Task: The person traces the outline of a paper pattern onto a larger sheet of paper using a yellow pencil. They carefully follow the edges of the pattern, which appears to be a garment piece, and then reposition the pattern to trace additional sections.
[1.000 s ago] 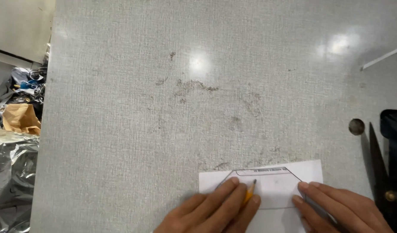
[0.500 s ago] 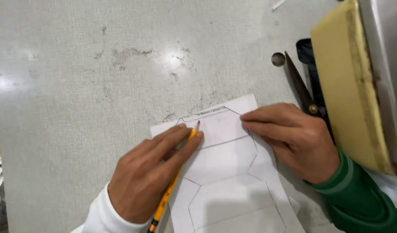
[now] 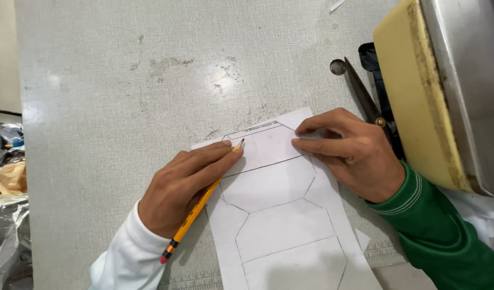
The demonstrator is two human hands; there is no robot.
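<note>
Since half a second ago the view has drawn nearer and the pencil tip has crept slightly along the drawn outline. The left hand [image 3: 185, 188] has its grip closed round a yellow pencil [image 3: 204, 198], lead touching the paper pattern [image 3: 279, 215] on the grey worktop [image 3: 107, 107]. The right hand [image 3: 349, 153] presses fingertips flat, holding nothing, probably to stop the sheet sliding (scissors [image 3: 365, 96] lie just beyond).

— From where do we look here?

— We have only one view, from the head, looking steeply down at the grey worktable [image 3: 123, 107], quite near.

— What fills the frame?

— The paper pattern [image 3: 279, 215] sits low in the centre, both hands beside it; the table's far edge is cut off.
</note>
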